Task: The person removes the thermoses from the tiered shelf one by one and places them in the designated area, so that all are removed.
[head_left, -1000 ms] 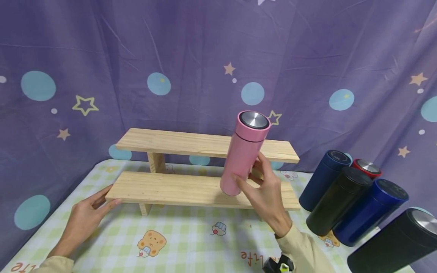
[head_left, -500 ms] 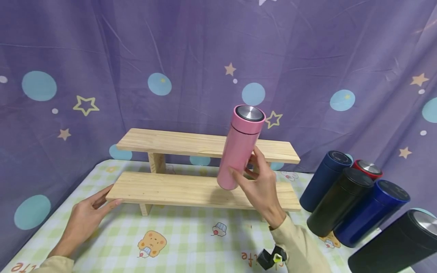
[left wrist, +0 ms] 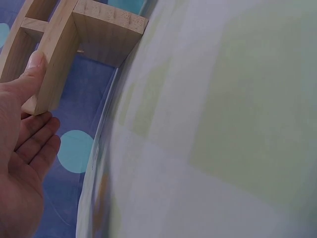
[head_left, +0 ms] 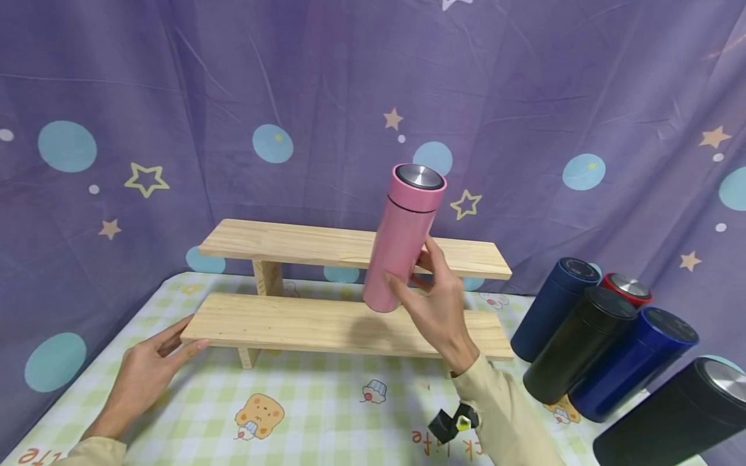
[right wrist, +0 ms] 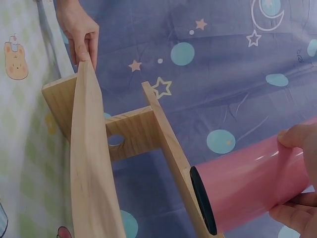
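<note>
A pink vacuum flask (head_left: pixel 403 239) with a steel-topped lid leans slightly in the air above the lower board of a two-tier wooden shelf (head_left: pixel 280 321). My right hand (head_left: pixel 436 309) grips its lower half, thumb on the near side and fingers round the far side. The dark base ring of the flask (right wrist: pixel 205 201) shows in the right wrist view, overlapping the upper board. At the shelf's left end, my left hand (head_left: pixel 142 370) pinches the lower board's corner. The left wrist view shows the thumb (left wrist: pixel 33 74) on the board and the other fingers beyond its end.
To the right, a navy flask (head_left: pixel 556 307), a red one (head_left: pixel 626 285), a black one (head_left: pixel 577 346) and a bright blue one (head_left: pixel 632 362) cluster together. A larger black flask (head_left: pixel 670 417) stands nearer. Behind the checked tablecloth (head_left: pixel 326 414) hangs a purple curtain (head_left: pixel 338 77).
My right hand has raised the pink flask and moved it a little leftward, from low over the lower board to higher in front of the upper board. The left hand and shelf stay put.
</note>
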### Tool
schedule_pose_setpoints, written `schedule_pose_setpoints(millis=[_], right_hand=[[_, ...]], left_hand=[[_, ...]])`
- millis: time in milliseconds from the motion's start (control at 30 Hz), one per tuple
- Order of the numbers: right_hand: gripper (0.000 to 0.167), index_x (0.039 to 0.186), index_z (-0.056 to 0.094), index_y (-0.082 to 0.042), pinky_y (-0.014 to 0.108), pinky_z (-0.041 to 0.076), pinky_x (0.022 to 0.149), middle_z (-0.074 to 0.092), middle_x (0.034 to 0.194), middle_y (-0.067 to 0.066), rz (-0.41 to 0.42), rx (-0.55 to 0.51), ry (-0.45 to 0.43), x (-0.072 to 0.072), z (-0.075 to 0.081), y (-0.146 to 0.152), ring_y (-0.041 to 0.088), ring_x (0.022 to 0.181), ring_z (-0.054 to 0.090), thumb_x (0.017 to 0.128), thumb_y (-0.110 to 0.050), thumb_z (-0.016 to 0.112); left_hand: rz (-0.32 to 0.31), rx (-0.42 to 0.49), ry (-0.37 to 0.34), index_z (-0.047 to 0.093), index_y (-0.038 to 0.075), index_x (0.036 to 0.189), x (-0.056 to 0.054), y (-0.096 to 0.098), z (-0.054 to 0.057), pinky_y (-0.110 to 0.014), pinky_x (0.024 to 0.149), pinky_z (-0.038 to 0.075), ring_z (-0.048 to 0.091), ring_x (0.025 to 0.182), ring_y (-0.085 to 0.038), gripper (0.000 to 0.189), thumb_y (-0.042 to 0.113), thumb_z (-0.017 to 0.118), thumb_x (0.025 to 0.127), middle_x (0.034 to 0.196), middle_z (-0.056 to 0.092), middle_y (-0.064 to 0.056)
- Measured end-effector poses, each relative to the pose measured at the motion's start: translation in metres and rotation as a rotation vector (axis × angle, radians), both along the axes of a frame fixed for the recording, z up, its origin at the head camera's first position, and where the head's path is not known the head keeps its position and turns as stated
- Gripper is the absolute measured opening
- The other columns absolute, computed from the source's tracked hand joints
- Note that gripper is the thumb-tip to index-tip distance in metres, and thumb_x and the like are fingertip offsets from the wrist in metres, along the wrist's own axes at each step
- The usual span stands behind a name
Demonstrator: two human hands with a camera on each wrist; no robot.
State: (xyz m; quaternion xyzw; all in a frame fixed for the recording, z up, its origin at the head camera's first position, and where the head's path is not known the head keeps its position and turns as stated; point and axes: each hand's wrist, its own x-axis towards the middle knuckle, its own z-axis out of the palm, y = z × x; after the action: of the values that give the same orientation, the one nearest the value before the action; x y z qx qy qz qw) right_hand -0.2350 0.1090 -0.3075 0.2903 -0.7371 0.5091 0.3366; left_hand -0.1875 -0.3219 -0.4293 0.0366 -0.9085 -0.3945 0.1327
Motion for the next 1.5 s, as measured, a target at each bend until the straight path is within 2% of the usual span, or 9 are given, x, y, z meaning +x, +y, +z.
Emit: schedule_pose_setpoints(millis=[367, 567, 733, 933, 1067, 1300, 1500], right_hand=[[0.083, 0.156, 0.045, -0.005, 0.031, 0.063, 0.08, 0.071, 0.121, 0.019, -0.014, 0.004, 0.026, -0.008, 0.008, -0.01, 0.025, 0.107, 0.071, 0.084, -0.002, 0.087], [0.077, 0.153, 0.048, -0.006, 0.034, 0.064, 0.079, 0.071, 0.119, 0.016, 0.001, -0.007, 0.007, -0.015, 0.014, -0.018, 0.024, 0.105, 0.07, 0.086, -0.005, 0.086], [0.077, 0.153, 0.047, -0.006, 0.037, 0.064, 0.081, 0.069, 0.12, 0.016, 0.014, -0.017, -0.014, -0.021, 0.02, -0.025, 0.024, 0.107, 0.069, 0.087, -0.008, 0.086], [0.078, 0.155, 0.046, -0.005, 0.036, 0.064, 0.082, 0.07, 0.12, 0.017, 0.014, -0.014, -0.033, -0.027, 0.026, -0.035, 0.023, 0.107, 0.069, 0.087, -0.008, 0.085], [0.077, 0.154, 0.045, -0.004, 0.04, 0.064, 0.082, 0.07, 0.121, 0.018, 0.018, -0.019, -0.037, -0.031, 0.027, -0.039, 0.024, 0.107, 0.069, 0.088, -0.007, 0.084], [0.077, 0.154, 0.044, 0.0, 0.039, 0.064, 0.081, 0.069, 0.118, 0.018, 0.003, -0.024, -0.017, -0.042, 0.028, -0.046, 0.024, 0.103, 0.068, 0.088, -0.007, 0.083], [0.077, 0.153, 0.043, 0.003, 0.04, 0.063, 0.082, 0.069, 0.117, 0.02, 0.003, -0.031, -0.005, -0.052, 0.032, -0.053, 0.027, 0.101, 0.068, 0.088, -0.006, 0.082]], left_hand=[[0.004, -0.005, 0.017, 0.044, 0.003, 0.156, -0.001, 0.0, 0.0, -0.064, 0.093, 0.05, 0.056, 0.123, -0.055, 0.078, 0.049, 0.07, 0.099, 0.142, 0.05, -0.036], [0.008, 0.002, 0.007, 0.043, 0.002, 0.157, -0.001, 0.0, -0.001, -0.065, 0.095, 0.048, 0.055, 0.123, -0.055, 0.08, 0.05, 0.07, 0.099, 0.143, 0.051, -0.034], [0.003, 0.006, 0.01, 0.043, 0.002, 0.157, -0.001, 0.0, -0.002, -0.063, 0.094, 0.049, 0.055, 0.123, -0.056, 0.079, 0.049, 0.07, 0.099, 0.143, 0.049, -0.036], [0.006, 0.006, 0.011, 0.044, 0.002, 0.156, -0.001, 0.0, -0.002, -0.063, 0.093, 0.05, 0.055, 0.123, -0.056, 0.079, 0.049, 0.07, 0.099, 0.142, 0.049, -0.037], [0.004, 0.001, 0.025, 0.045, 0.002, 0.156, -0.001, 0.001, -0.001, -0.063, 0.092, 0.05, 0.056, 0.122, -0.056, 0.077, 0.048, 0.071, 0.099, 0.141, 0.049, -0.038], [0.009, 0.003, 0.008, 0.043, 0.004, 0.157, -0.001, 0.0, -0.001, -0.067, 0.094, 0.048, 0.054, 0.124, -0.056, 0.078, 0.049, 0.07, 0.099, 0.143, 0.049, -0.036], [0.007, -0.002, 0.016, 0.044, 0.004, 0.156, -0.001, -0.001, -0.002, -0.065, 0.093, 0.049, 0.055, 0.123, -0.057, 0.077, 0.048, 0.07, 0.099, 0.143, 0.049, -0.037]])
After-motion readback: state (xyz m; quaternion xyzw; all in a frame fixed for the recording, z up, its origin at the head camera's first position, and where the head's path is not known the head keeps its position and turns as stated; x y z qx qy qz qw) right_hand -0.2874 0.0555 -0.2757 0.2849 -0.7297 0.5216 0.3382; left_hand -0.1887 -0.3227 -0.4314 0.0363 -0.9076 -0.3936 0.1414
